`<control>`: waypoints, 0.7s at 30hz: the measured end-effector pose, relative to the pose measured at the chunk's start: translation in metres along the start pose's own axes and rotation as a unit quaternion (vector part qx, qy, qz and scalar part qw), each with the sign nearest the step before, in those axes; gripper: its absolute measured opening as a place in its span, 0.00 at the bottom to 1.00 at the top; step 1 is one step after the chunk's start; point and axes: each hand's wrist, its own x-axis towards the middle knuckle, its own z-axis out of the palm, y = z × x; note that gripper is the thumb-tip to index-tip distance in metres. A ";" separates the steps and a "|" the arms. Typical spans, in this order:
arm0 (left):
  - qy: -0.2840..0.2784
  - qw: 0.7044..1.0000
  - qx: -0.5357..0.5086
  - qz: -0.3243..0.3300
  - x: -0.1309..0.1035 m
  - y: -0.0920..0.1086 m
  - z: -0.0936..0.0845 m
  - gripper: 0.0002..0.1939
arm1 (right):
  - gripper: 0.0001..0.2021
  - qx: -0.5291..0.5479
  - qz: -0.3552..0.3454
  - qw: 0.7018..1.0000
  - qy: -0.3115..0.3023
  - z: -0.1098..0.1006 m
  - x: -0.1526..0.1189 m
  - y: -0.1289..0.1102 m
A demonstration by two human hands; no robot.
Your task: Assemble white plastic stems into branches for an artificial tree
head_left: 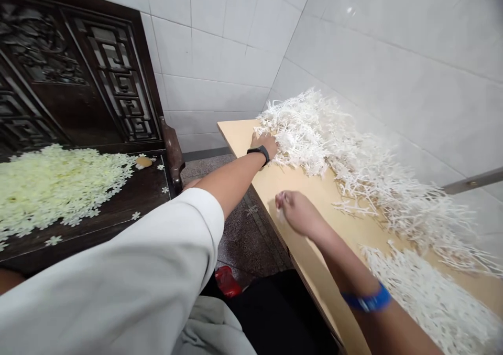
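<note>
A white sleeve lies nearest me. Leftward, one pale-yellow flower heap covers a dark bench; open floor separates it from the pale table. The left hand, grip hidden, touches the far sprig heap of two. The right hand, curled closed, contents blurred, hangs near the table's edge; the near sprig heap lies right.

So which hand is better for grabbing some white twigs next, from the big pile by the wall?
Probably your left hand: it's at the near edge of the white pile. Your right hand is curled above the table, apart from that pile.
</note>
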 end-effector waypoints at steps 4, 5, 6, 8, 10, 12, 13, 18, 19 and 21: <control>0.017 1.000 0.018 0.001 0.002 -0.005 -0.003 0.23 | 0.15 0.057 -0.026 0.997 0.043 -0.002 -0.040 0.032; 0.016 1.000 0.018 0.003 0.001 -0.004 -0.004 0.22 | 0.13 0.081 -0.020 0.995 0.057 -0.004 -0.045 0.043; 0.015 1.000 0.017 0.004 0.000 -0.004 -0.005 0.22 | 0.11 0.109 -0.012 0.992 0.066 -0.007 -0.047 0.054; 0.017 1.000 0.009 0.007 -0.002 -0.003 -0.009 0.25 | 0.14 0.177 0.009 0.981 0.074 -0.012 -0.048 0.070; 0.021 1.000 -0.004 0.010 -0.004 -0.002 -0.014 0.30 | 0.24 0.256 0.029 0.964 0.072 -0.016 -0.047 0.080; 0.026 0.999 -0.019 0.014 -0.006 -0.003 -0.021 0.34 | 0.32 0.336 0.033 0.939 0.067 -0.018 -0.045 0.086; 0.031 0.999 -0.025 0.014 -0.007 -0.003 -0.024 0.35 | 0.35 0.373 0.029 0.925 0.066 -0.017 -0.044 0.089; 0.088 0.994 -0.068 -0.017 -0.038 0.011 -0.040 0.41 | 0.40 0.509 -0.038 0.857 0.079 -0.007 -0.041 0.103; 0.122 0.988 -0.093 -0.001 -0.052 0.018 -0.041 0.39 | 0.40 0.522 -0.047 0.848 0.078 -0.006 -0.040 0.105; 0.145 0.978 -0.144 0.047 -0.088 0.039 -0.040 0.35 | 0.38 0.539 -0.057 0.837 0.072 -0.003 -0.038 0.109</control>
